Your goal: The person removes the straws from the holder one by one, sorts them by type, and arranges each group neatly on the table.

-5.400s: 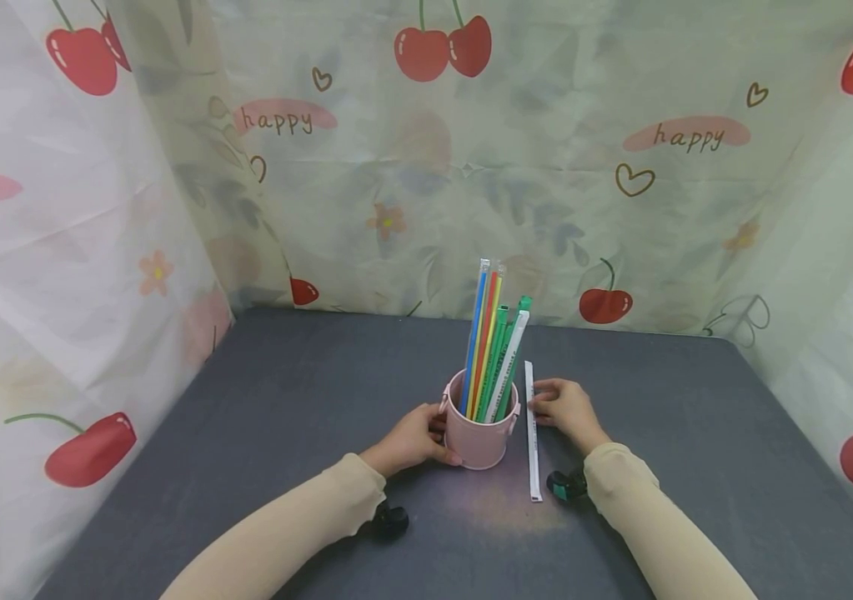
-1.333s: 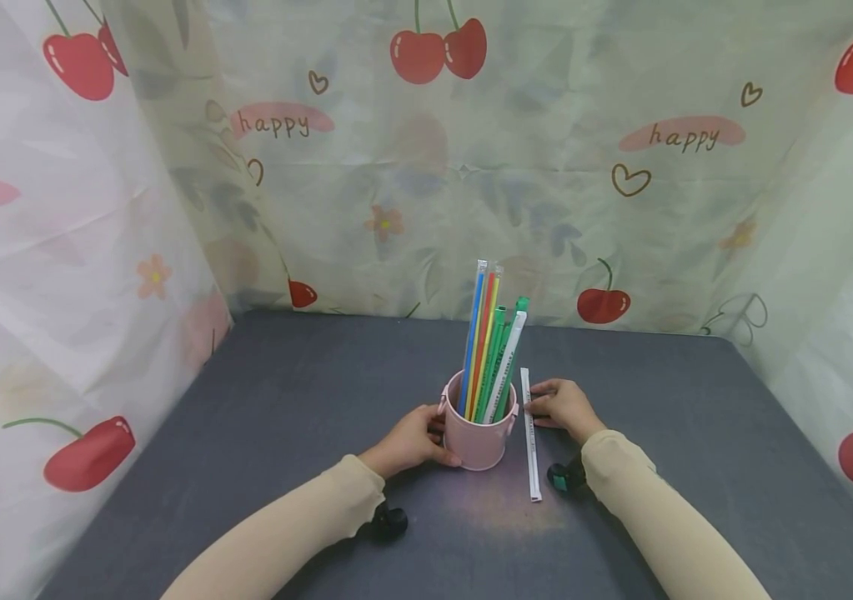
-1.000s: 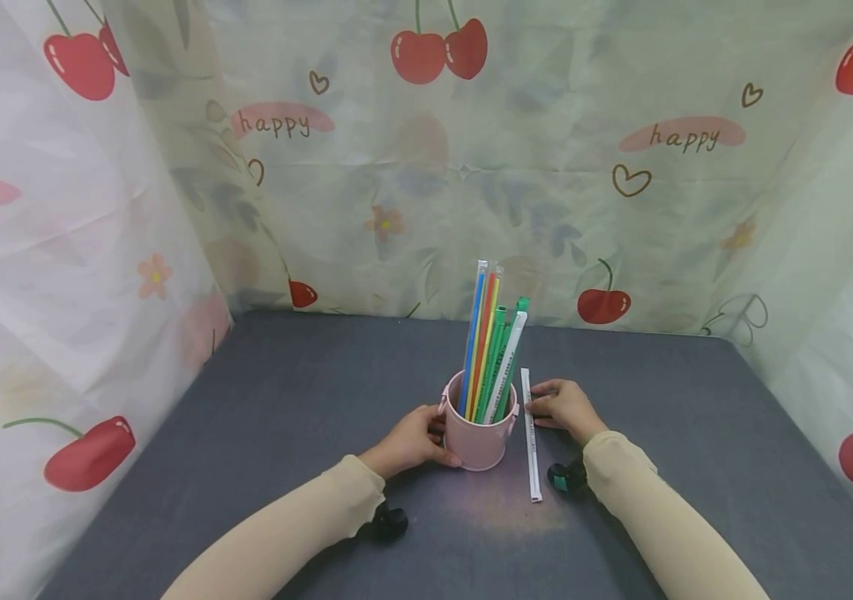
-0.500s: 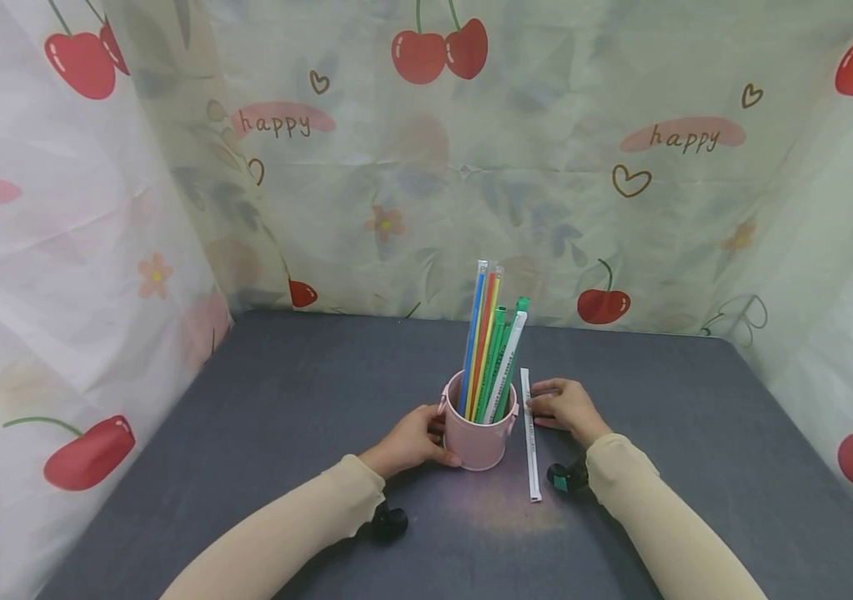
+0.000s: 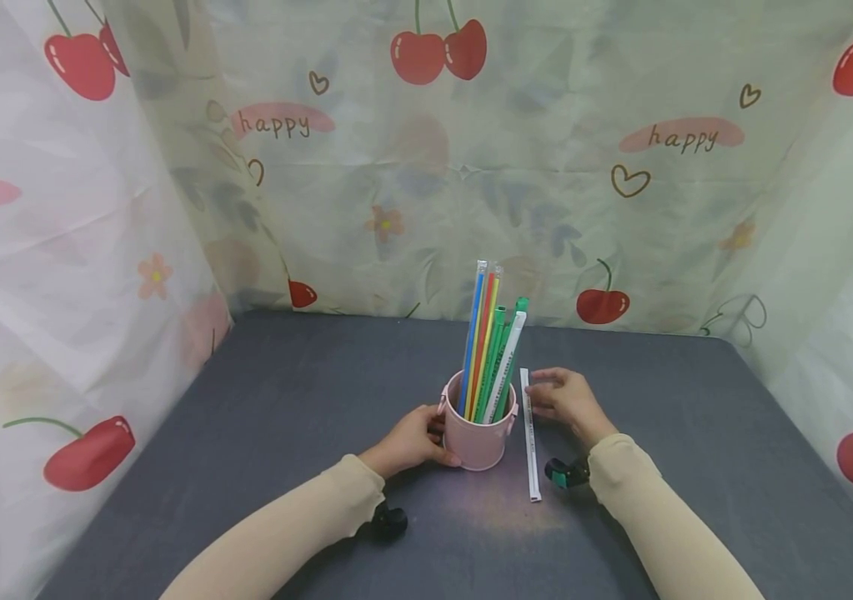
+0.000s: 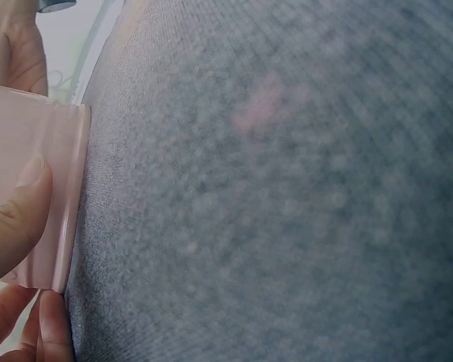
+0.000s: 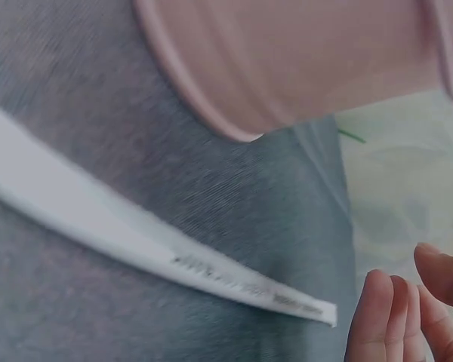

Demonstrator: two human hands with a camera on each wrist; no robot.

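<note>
We see the left hand (image 5: 405, 441) curled against the near-left side of the pink bucket (image 5: 475, 435), thumb and fingers wrapped around its wall; in the left wrist view a thumb (image 6: 15, 219) presses flat on the pink wall (image 6: 32, 181) and another fingertip shows just under its base edge, so we read this hand as gripping the bucket. The bucket stands upright on the grey tabletop (image 5: 283, 417), and out of it rise the wrapped straws (image 5: 490, 346), a blue, a red, a yellow, several green and a white one, leaning slightly away from the left-hand fingers toward the right-hand side. Just beyond the bucket's far side from those fingers lies the white wrapped straw (image 5: 529, 434), flat on the cloth and running lengthwise away from us. The right hand (image 5: 565, 398) sits immediately beside the straw's far half, fingertips pointing at it; in the right wrist view the fingers (image 7: 389, 317) are loosely bent, close together, and lifted clear of the straw's end (image 7: 211, 275), with a small gap of grey cloth between them, so they pinch nothing. The bucket's rounded base (image 7: 287, 60) lies past the straw from those fingertips. Behind everything hangs the cherry-print curtain (image 5: 426, 150), well apart from both hands.
</note>
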